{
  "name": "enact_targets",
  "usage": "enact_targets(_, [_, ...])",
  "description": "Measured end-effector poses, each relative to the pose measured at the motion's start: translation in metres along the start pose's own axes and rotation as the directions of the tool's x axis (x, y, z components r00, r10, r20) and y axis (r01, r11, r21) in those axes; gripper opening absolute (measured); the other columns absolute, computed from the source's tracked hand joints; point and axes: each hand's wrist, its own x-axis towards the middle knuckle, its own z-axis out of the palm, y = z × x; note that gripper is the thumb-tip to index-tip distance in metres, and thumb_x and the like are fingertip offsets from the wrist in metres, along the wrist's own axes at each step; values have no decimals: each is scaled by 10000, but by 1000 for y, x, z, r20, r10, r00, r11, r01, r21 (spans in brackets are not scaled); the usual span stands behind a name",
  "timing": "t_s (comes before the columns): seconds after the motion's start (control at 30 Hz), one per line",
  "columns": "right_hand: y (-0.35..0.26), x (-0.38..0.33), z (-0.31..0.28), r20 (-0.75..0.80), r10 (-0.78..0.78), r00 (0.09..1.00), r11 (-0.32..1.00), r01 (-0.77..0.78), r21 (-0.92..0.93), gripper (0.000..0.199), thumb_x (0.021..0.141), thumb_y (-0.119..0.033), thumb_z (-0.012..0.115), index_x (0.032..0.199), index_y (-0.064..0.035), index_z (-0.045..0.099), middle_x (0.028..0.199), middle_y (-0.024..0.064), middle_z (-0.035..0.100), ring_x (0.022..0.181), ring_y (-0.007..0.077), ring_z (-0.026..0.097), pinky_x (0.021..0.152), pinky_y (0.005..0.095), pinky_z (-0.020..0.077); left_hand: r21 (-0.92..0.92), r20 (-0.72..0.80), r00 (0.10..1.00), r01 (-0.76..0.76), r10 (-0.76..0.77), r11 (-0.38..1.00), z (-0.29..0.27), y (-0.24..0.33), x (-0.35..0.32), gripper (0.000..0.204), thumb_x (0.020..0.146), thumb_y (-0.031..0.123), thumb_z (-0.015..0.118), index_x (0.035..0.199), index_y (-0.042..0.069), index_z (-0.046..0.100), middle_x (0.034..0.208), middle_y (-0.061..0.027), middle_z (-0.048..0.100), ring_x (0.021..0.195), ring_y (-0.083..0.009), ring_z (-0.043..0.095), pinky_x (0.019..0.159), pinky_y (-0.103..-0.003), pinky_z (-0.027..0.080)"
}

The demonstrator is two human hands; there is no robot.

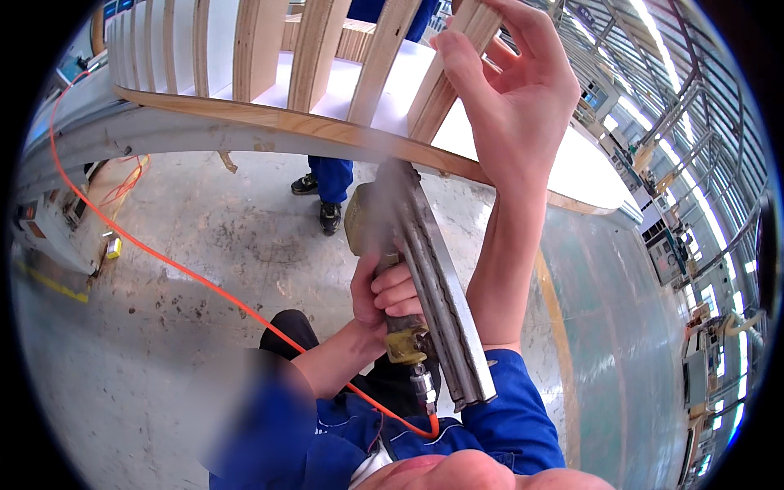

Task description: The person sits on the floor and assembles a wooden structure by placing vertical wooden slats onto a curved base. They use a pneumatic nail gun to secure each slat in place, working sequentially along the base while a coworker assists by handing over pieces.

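My left hand [385,290] is wrapped around the handle of a pneumatic nail gun [437,294] with a long metal magazine. Its head, smeared by blur, points up at the wooden edge [314,124] of a long white-topped board [576,173]; whether it touches cannot be told. An orange air hose [196,282] joins the gun's lower end. Above, my right hand [523,106] pinches a plywood slat [437,94] between thumb and fingers, where it stands on the board near its front edge. Several similar slats [318,57] stand in a row to the left.
A grey beam [192,139] runs beneath the board's left part. Beyond it, a person's blue trouser leg and dark shoes [329,214] show on the stained concrete floor [220,212]. Machine equipment [57,233] stands at left. The hose crosses the left side.
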Motion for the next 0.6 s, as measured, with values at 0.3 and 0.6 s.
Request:
enact_targets(0.3, [15,1,0,21,-94,995,991,92,94,384,889,65,705,1257,16,611,1271,136,616,1156,218,654,995,371,570,-63,34,999,-7,9,998,7,-4,0,325,1051,344,601,1255,91,613,634,87,458,538,-28,475,594,-218,466])
enact_targets(0.6, [12,2,-2,16,-51,999,996,50,76,385,882,58,715,1254,15,624,1282,131,615,1174,227,649,988,371,573,-53,-49,999,-23,20,998,10,-7,-5,358,1075,386,549,1262,91,625,621,84,444,501,-29,450,544,-218,435])
